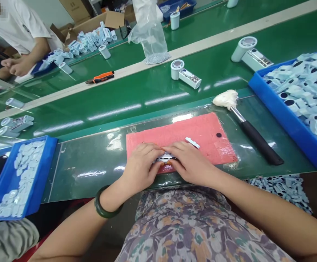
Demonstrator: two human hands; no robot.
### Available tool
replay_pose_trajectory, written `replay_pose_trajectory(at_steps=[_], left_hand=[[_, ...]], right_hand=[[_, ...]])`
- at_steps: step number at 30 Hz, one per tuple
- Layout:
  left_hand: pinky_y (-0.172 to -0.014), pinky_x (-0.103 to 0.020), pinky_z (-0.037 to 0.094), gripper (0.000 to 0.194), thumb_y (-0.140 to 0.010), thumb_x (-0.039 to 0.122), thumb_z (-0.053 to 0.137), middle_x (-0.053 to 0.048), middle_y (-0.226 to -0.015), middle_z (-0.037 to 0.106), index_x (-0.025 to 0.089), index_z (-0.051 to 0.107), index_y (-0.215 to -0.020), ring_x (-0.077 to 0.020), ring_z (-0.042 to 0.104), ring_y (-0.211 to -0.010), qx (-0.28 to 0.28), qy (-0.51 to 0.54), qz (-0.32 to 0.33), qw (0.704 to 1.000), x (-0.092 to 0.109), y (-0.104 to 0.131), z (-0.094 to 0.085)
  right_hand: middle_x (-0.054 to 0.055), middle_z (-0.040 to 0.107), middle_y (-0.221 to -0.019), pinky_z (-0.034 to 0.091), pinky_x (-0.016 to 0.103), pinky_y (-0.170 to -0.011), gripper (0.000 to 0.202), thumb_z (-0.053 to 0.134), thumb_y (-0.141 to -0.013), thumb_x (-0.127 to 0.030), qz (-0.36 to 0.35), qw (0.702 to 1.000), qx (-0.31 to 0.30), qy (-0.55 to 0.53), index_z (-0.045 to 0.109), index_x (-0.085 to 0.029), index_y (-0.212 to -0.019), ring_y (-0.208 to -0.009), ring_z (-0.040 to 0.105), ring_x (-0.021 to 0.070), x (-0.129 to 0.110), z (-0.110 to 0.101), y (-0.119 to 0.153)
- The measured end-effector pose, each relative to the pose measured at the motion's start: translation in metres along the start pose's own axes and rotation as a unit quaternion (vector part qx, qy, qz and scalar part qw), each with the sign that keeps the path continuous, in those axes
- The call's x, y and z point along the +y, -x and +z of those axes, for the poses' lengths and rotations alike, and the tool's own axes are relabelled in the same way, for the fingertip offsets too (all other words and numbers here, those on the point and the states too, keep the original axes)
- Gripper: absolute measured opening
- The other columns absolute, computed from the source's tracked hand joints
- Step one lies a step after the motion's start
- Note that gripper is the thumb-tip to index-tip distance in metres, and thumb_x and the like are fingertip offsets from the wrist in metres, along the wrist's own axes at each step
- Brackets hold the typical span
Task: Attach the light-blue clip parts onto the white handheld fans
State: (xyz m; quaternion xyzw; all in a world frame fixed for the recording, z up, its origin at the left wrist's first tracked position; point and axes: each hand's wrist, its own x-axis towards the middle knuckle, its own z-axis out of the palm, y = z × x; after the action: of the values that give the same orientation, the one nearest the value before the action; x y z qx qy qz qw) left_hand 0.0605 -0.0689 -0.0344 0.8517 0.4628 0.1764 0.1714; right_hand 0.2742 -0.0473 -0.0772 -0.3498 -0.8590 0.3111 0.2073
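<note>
Grey-purple floral fabric (pixel 175 225) on the person's lap lies closest, just below the near edge of the glossy dark-green tabletop (pixel 84 185). Above that edge the left hand (pixel 143 163), with a dark-green bangle (pixel 104 213) on its wrist, and the right hand (pixel 191 162) nearly meet, fingers bent, together pinching a small pale-blue and black plastic part (pixel 166 157) between thumbs and fingertips. This part sits over the near edge of a flat pink rectangular mat (pixel 158 134); whether it touches the mat I cannot tell. Just beyond the right hand, a narrow white plastic strip (pixel 192 142) lies on the mat, and a black round dot (pixel 219 135) lies near the mat's right edge. Right of the mat, a black-handled hammer with a white-wrapped head (pixel 256 138) points toward the tabletop's far edge. Blue plastic bins (pixel 284 123) of pale pieces flank its left and right ends.
</note>
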Motion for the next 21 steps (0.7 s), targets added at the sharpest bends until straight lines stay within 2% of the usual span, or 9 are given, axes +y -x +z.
replay_pose_trajectory(at_steps=[3,5,8,11,14,17,21], left_hand=[[-0.09,-0.041,0.053,0.019,-0.1,0.024,0.05,-0.008,-0.106,0.072,0.018,0.065,-0.109,-0.0225,0.065,-0.1,-0.038,0.003,-0.009,0.999,-0.003,-0.006,-0.003],[-0.091,-0.042,0.053,0.02,-0.1,0.025,0.051,-0.008,-0.106,0.071,0.018,0.065,-0.111,-0.0231,0.064,-0.102,-0.054,-0.014,0.008,0.998,-0.004,-0.008,-0.006],[-0.098,-0.049,0.05,0.023,-0.095,0.031,0.06,-0.012,-0.113,0.069,0.017,0.064,-0.113,-0.0293,0.06,-0.112,-0.058,-0.109,0.052,0.991,-0.003,-0.007,-0.009],[-0.095,-0.05,0.049,0.023,-0.092,0.027,0.064,-0.012,-0.112,0.067,0.018,0.064,-0.113,-0.0309,0.059,-0.11,-0.063,-0.21,0.066,0.973,-0.002,-0.008,-0.01],[-0.086,-0.046,0.049,0.017,-0.092,0.02,0.059,-0.01,-0.103,0.067,0.018,0.065,-0.107,-0.029,0.058,-0.101,-0.068,-0.251,0.08,0.962,-0.005,-0.018,-0.011],[-0.082,-0.044,0.05,0.012,-0.092,0.022,0.058,-0.01,-0.097,0.065,0.017,0.065,-0.1,-0.0278,0.056,-0.094,-0.095,-0.249,0.08,0.961,-0.009,-0.03,-0.013],[-0.081,-0.043,0.051,0.013,-0.094,0.024,0.056,-0.009,-0.095,0.064,0.017,0.065,-0.099,-0.0261,0.055,-0.09,-0.14,-0.223,0.065,0.962,-0.009,-0.038,-0.018]], right_hand=[[0.011,0.062,-0.114,0.048,0.047,-0.093,0.027,0.048,-0.101,-0.017,0.017,1.0,0.009,0.004,0.063,-0.015,-0.123,-0.104,0.056,0.0285,0.001,0.005,-0.004],[0.011,0.064,-0.113,0.049,0.047,-0.093,0.028,0.047,-0.101,-0.016,0.012,1.0,0.02,-0.021,0.063,-0.015,-0.123,-0.104,0.058,0.0279,0.004,0.007,-0.005],[0.012,0.062,-0.128,0.05,0.048,-0.1,0.033,0.044,-0.104,-0.022,-0.009,0.993,0.068,-0.093,0.059,-0.016,-0.133,-0.118,0.057,0.0274,0.011,0.005,0.0],[0.01,0.058,-0.139,0.048,0.045,-0.109,0.034,0.041,-0.108,-0.029,-0.015,0.972,0.155,-0.174,0.055,-0.019,-0.138,-0.13,0.054,0.0231,0.017,-0.008,0.01],[0.007,0.066,-0.125,0.056,0.038,-0.098,0.03,0.042,-0.109,-0.031,0.025,0.954,0.209,-0.215,0.057,-0.022,-0.133,-0.114,0.065,0.0194,0.022,-0.03,0.021],[0.006,0.069,-0.114,0.059,0.036,-0.083,0.028,0.046,-0.105,-0.032,0.084,0.96,0.227,-0.141,0.061,-0.022,-0.126,-0.095,0.069,0.0194,0.029,-0.046,0.027],[0.009,0.067,-0.113,0.057,0.039,-0.08,0.03,0.046,-0.101,-0.03,0.126,0.97,0.206,0.022,0.066,-0.02,-0.121,-0.094,0.066,0.0235,0.04,-0.047,0.029]])
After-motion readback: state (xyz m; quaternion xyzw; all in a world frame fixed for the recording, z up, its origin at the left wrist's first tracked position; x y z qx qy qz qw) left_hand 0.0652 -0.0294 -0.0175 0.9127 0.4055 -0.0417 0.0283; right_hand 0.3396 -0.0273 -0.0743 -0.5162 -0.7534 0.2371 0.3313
